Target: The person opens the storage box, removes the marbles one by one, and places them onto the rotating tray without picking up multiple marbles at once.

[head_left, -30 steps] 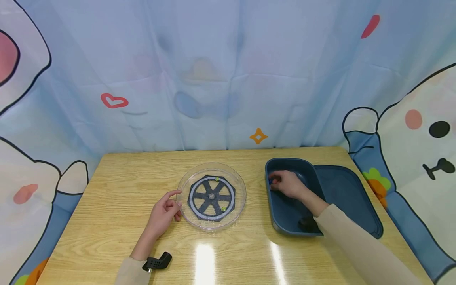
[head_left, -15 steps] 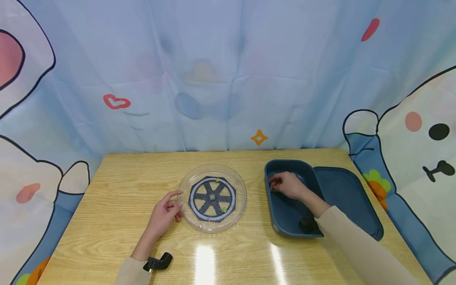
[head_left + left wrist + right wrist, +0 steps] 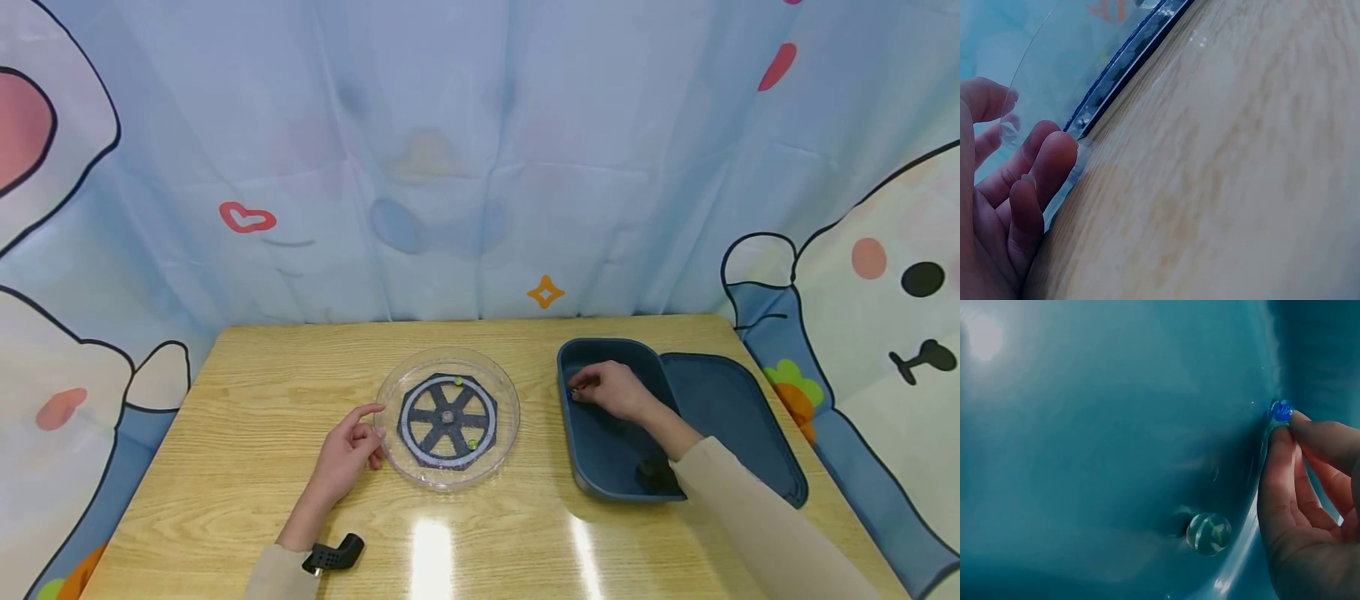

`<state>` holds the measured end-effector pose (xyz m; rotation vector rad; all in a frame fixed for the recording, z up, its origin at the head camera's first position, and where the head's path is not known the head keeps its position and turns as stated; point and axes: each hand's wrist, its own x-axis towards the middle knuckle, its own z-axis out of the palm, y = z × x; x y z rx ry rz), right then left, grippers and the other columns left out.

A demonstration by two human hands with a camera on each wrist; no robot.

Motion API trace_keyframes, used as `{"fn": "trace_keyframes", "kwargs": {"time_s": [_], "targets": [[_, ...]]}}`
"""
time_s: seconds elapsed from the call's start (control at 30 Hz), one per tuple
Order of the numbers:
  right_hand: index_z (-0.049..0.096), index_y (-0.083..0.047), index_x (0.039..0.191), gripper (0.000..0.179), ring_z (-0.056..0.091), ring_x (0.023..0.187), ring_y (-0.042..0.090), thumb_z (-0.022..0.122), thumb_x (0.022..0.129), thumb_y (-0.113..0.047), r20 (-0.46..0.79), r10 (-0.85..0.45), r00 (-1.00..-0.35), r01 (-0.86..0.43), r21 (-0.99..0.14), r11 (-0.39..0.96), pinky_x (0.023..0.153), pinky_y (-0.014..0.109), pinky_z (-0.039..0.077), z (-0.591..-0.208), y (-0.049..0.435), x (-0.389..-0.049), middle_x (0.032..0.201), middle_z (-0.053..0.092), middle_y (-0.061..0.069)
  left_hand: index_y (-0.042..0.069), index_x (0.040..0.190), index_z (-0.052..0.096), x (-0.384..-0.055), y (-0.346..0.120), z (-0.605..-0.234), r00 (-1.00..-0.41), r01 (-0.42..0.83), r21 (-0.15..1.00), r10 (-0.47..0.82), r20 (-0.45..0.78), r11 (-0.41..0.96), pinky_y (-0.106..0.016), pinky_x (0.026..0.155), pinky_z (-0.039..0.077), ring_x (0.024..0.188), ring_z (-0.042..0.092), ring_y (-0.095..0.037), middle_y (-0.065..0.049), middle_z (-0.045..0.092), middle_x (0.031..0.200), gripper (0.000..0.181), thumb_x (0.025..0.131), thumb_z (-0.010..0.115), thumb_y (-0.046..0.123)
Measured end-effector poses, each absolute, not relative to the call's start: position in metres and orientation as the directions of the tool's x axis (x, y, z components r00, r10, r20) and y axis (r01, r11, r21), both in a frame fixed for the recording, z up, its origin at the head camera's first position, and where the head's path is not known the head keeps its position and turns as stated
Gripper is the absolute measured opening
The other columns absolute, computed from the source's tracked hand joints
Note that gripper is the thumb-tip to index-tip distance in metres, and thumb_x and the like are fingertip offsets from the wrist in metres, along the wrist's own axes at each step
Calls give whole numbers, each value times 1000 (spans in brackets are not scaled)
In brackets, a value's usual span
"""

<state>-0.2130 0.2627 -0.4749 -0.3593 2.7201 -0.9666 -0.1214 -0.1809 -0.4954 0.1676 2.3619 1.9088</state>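
On the wooden table, a clear round dish [image 3: 501,450] lies over a dark octagonal piece with a pale ring and spokes [image 3: 423,412]. My left hand [image 3: 347,457] holds the dish's left rim with thumb and bent fingers; the left wrist view has its fingertips [image 3: 1063,147] right at the clear edge. Two small yellow-green marbles [image 3: 473,444] show on the ring. Inside the deep blue bin [image 3: 611,467], my right hand [image 3: 613,390] pinches a small blue marble [image 3: 1282,411] between thumb and finger, close to the wall. A clear marble with pale green swirls [image 3: 1209,534] rests on the bin's floor.
A flat dark blue tray or lid [image 3: 738,408] lies against the bin's right side. A black object [image 3: 655,475] shows by the right wrist, and a black wrist device [image 3: 335,553] sits on the left wrist. A patterned curtain [image 3: 450,167] hangs behind the table [image 3: 300,358].
My right fingers have shifted slightly along the bin's left wall, and the blue marble shows between them again. The left hand has kept its place at the dish.
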Motion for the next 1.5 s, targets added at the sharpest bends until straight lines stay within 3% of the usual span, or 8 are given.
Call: {"fn": "trace_keyframes", "kwargs": {"time_s": [0.4,0.77,1.5], "targets": [[72,-5,110,18,67,91,22,69,95,-13,-101,-297,-949,-131,-732,668,79,41,56,-446,264,-205,101,70,6,0,138,53,-121,-180,-492,-989,13,977,144,-18,215,-37,60,56,61,63,-35,-18,62,74,39,99,59,2],[73,-8,111,21,66,89,18,73,93,-17,-12,-307,-952,-190,-761,621,75,35,56,-420,250,-196,100,70,5,0,138,53,-120,-181,-492,-989,18,974,149,-16,228,-36,59,55,62,63,-37,-17,63,75,39,100,58,4],[74,-8,106,14,65,87,17,70,93,-5,29,-530,-848,-330,-811,483,72,34,56,-407,161,-181,102,69,7,1,139,53,-120,-180,-492,-989,18,974,147,-15,225,-39,61,57,62,63,-38,-18,63,75,40,100,59,4]]}}
